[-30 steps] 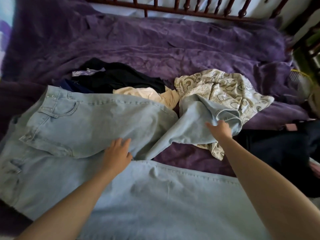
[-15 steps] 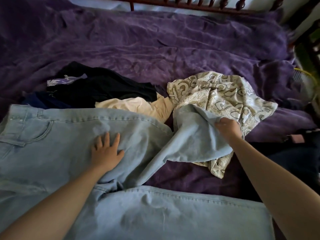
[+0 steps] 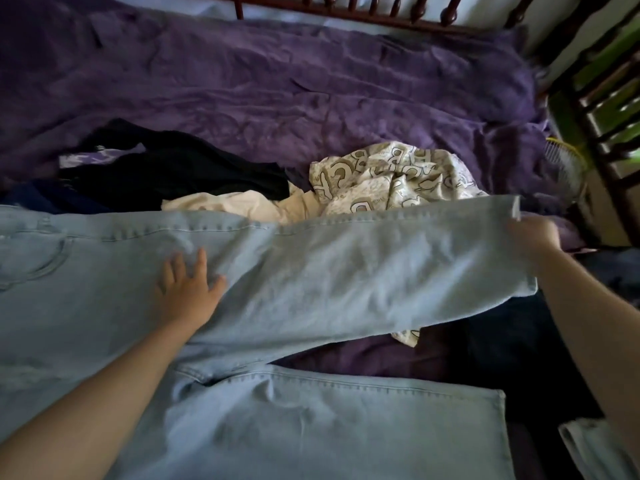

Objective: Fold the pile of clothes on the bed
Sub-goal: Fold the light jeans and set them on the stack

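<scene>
Purple bedspread [image 3: 277, 81] covers the bed, rumpled, with bare room toward the wooden rail [image 3: 381, 10] at the far side. At left a black garment [image 3: 173, 174] waits in the pile, and the jeans [image 3: 346, 271] lie across the near side. My left hand [image 3: 188, 289] presses flat on the thigh, fingers spread, I judge to pin the denim while the leg is pulled straight. Past the cream garment [image 3: 225, 204] and lettered cloth [image 3: 398, 174], my right hand [image 3: 533, 237] grips the upper leg's hem, raised and taut, its fingers blurred. A dark garment [image 3: 502, 341] crowds the right edge where that leg would land.
</scene>
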### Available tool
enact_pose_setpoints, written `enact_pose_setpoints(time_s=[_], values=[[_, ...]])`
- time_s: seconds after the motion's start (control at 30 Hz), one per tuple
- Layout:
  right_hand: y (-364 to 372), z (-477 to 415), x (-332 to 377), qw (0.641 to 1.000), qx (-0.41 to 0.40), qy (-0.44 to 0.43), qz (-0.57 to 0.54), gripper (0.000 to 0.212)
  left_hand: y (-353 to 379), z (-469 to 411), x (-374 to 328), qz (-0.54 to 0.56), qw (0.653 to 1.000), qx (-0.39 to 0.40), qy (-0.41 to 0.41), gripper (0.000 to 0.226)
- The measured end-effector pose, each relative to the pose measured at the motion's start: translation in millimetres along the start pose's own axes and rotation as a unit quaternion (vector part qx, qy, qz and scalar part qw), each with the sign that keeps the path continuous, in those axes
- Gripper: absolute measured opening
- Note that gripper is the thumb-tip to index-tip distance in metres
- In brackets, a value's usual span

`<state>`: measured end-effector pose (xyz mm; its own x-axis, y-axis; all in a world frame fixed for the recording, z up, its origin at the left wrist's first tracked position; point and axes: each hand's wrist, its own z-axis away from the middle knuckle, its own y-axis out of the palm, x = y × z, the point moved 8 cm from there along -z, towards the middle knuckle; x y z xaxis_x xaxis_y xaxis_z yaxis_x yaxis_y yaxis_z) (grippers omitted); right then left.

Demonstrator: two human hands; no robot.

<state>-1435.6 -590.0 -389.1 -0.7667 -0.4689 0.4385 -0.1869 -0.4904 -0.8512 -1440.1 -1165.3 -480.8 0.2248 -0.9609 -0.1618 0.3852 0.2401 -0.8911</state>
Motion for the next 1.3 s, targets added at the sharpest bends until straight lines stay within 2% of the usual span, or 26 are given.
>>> enact_pose_setpoints(time_s=[0.07,0.17,0.23,0.27,0.3,0.33,0.37,0.4,0.43,0.5,0.57,0.67,0.73,0.8,0.83,0.87,0.97,1.1,1.2,1.3], values=[[21,15,-44,0.998,0.014,0.057,0.022,0.039,0,7,5,-0.001,1.0,-0.004,-0.002,0.066],[47,43,-93,0.991,0.02,0.129,0.022,0.058,4,26,24,-0.009,0.999,-0.034,-0.011,0.065],[57,54,-112,0.988,-0.009,0.141,-0.069,0.069,12,42,36,-0.007,0.998,-0.056,-0.008,0.074],[57,56,-114,0.981,-0.031,0.143,-0.126,0.073,18,49,43,-0.008,0.999,-0.042,-0.008,0.075],[57,56,-115,0.969,-0.049,0.148,-0.19,0.068,25,55,53,-0.005,1.0,-0.019,-0.022,0.073],[55,55,-115,0.954,-0.059,0.156,-0.251,0.052,32,60,61,-0.001,0.999,-0.009,-0.038,0.073],[54,52,-115,0.94,-0.049,0.172,-0.291,0.024,38,65,65,0.003,0.999,0.0,-0.045,0.073],[54,49,-113,0.93,-0.029,0.179,-0.32,0.009,42,69,68,0.006,0.999,-0.002,-0.05,0.074],[56,44,-112,0.926,0.007,0.182,-0.331,0.02,44,72,71,0.008,0.999,-0.01,-0.053,0.075],[57,40,-107,0.918,0.091,0.169,-0.347,0.026,41,77,69,0.011,0.998,-0.022,-0.058,0.073],[47,40,-97,0.932,0.144,0.128,-0.308,0.024,32,78,67,0.008,0.995,-0.071,-0.068,0.064],[19,34,-85,0.978,0.111,0.011,-0.177,0.017,28,76,67,0.013,0.991,-0.096,-0.087,0.061],[13,37,-83,0.988,0.09,-0.037,-0.118,0.01,27,78,67,0.016,0.99,-0.1,-0.095,0.06],[19,38,-85,0.987,0.095,-0.039,-0.125,0.044,29,81,67,0.018,0.99,-0.089,-0.103,0.062],[24,40,-83,0.985,0.098,-0.028,-0.137,0.054,28,84,66,0.016,0.991,-0.09,-0.101,0.063],[30,42,-81,0.985,0.1,-0.02,-0.141,0.055,27,87,66,0.016,0.991,-0.091,-0.097,0.063],[46,46,-72,0.99,0.097,-0.004,-0.099,0.032,22,97,69,0.009,0.991,-0.084,-0.101,0.065],[20,52,-65,0.996,-0.009,0.009,-0.088,0.035,15,108,75,0.029,0.989,-0.105,-0.102,0.064],[-32,65,-71,0.994,-0.106,0.012,-0.01,0.034,8,106,79,0.044,0.987,-0.119,-0.099,0.064],[-49,85,-90,0.982,-0.127,0.02,0.141,0.035,6,103,84,0.042,0.987,-0.125,-0.088,0.063]])
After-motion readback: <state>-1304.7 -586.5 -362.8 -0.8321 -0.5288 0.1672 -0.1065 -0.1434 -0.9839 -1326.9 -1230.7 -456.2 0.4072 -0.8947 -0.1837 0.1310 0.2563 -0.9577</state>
